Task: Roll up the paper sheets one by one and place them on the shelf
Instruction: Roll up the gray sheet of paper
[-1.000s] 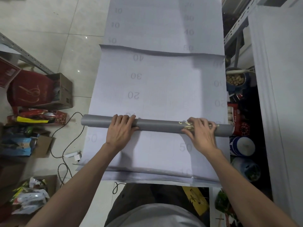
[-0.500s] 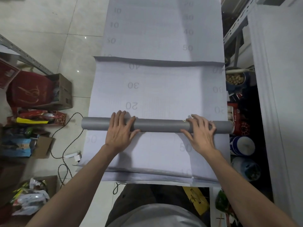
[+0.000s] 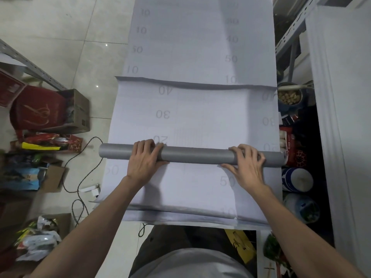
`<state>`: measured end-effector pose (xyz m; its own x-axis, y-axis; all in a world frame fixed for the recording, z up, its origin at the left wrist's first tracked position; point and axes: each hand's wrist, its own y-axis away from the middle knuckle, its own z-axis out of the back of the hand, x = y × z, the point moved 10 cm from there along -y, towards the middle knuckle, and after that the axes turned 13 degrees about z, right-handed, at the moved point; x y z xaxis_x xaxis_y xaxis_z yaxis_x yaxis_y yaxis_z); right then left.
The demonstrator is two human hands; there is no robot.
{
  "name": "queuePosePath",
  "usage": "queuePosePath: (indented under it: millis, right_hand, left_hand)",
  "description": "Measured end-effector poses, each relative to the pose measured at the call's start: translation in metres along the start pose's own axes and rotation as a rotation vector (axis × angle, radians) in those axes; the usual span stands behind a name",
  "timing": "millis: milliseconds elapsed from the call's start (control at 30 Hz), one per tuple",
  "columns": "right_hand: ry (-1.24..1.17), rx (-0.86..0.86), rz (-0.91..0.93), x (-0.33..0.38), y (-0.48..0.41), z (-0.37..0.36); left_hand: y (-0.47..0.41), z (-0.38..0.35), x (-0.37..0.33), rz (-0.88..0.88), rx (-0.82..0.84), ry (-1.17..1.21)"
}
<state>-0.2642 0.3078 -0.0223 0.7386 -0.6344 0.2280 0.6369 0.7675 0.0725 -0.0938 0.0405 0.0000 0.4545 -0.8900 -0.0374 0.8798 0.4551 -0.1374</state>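
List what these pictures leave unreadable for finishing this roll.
Head view only.
- Sheet stack: count unreadable; near edges too thin and overlapped.
- Lower sheet: far end cut off by the top edge.
- Shelf: only a slotted upright shows; free space unseen.
- Paper roll: tightness unclear; left hand and right hand cover parts, ends face sideways.

We stretch our left forearm and right forearm forward to the grey roll. Our left hand lies toward the roll's left end, fingers close together and curved over its top, thumb along its near side. Our right hand lies toward the roll's right end, fingers spread and bent over it, thumb splayed on its near side.
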Motion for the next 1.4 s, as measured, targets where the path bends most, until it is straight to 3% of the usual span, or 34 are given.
queuePosePath:
  millis: [167,267,933,1167,1400]
  right_hand:
    - [-0.013,-0.034,0.033,0.001,-0.005,0.007]
    - [-0.078,-0.092,0.072,0.005,-0.005,0.011]
    - [0.036,-0.032,0.071,0.003,-0.015,0.015]
    - [0.030,0.013,0.065,0.005,-0.018,0.011]
    - [0.021,-0.009,0.030,0.005,-0.016,0.011]
  left_hand:
    - [0.000,-0.001,0.000,-0.007,0.008,0.118]
    - [0.004,-0.009,0.003,0.066,0.051,0.067]
    - [-0.008,-0.004,-0.007,-0.041,0.001,0.080]
    - [-0.014,-0.008,-0.008,0.005,0.071,0.059]
    - [-0.007,-0.011,-0.013,0.009,0.037,0.039]
